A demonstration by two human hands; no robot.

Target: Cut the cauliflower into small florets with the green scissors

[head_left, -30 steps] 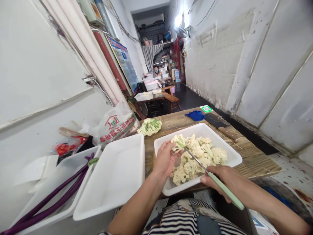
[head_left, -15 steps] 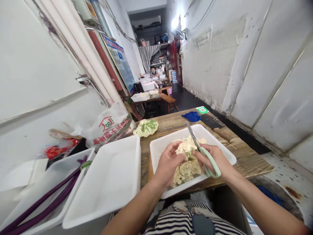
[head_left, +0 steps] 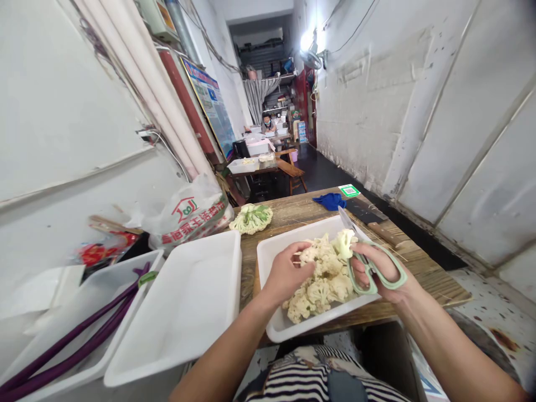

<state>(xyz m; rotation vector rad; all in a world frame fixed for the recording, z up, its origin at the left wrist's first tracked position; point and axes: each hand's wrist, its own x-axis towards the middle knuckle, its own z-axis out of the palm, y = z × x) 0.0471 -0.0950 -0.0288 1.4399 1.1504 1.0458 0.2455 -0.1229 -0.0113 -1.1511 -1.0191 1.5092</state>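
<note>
My left hand [head_left: 287, 274] is curled round a pale cauliflower floret [head_left: 309, 254] over the white tray, its far side blending with the pile behind. Scissors with light green handles [head_left: 397, 272] hang in my right hand [head_left: 383, 267], the blades pointing away from me. Between that hand's thumb and fingers is a second cauliflower floret [head_left: 345, 242], partly covering the blades. Beneath both hands, more cut cauliflower [head_left: 319, 295] is heaped in the white tray [head_left: 288, 333]. A larger cauliflower piece [head_left: 252, 218] with a green stem lies on the wooden table [head_left: 288, 207].
A white tray [head_left: 180, 318] stands left, beside a bin [head_left: 90, 304] holding purple eggplants [head_left: 104, 329]. A plastic bag [head_left: 188, 215] sits behind. A blue cloth [head_left: 330, 201] and a knife [head_left: 383, 234] lie at the table's far right. Someone [head_left: 268, 124] sits far back.
My right hand has moved right and turned, bringing the scissors' handles into fuller view, with a floret now in its fingers. The left hand has stayed nearly in place. More of the heap shows.
</note>
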